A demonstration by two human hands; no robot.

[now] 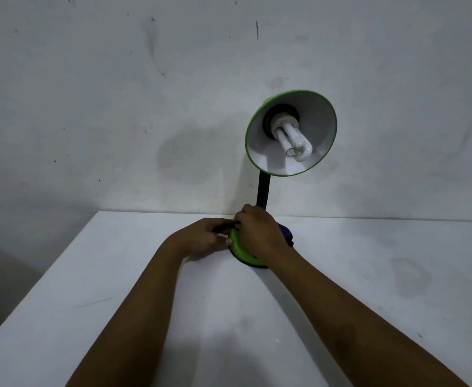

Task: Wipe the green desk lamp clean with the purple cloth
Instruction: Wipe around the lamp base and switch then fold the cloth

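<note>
The green desk lamp stands near the table's back edge, its round green base (239, 248) under my hands, its black neck (263, 191) rising to a green-rimmed shade (292, 132) that faces me with a white bulb inside. My right hand (260, 229) presses the purple cloth (285, 230) onto the top of the base; only bits of cloth show beside the hand. My left hand (204, 238) rests against the base's left side, fingers curled on it and touching the cloth's edge.
A white table (117, 289) carries the lamp, with its left edge dropping off to a dark floor. A scuffed white wall (117, 107) stands right behind the lamp.
</note>
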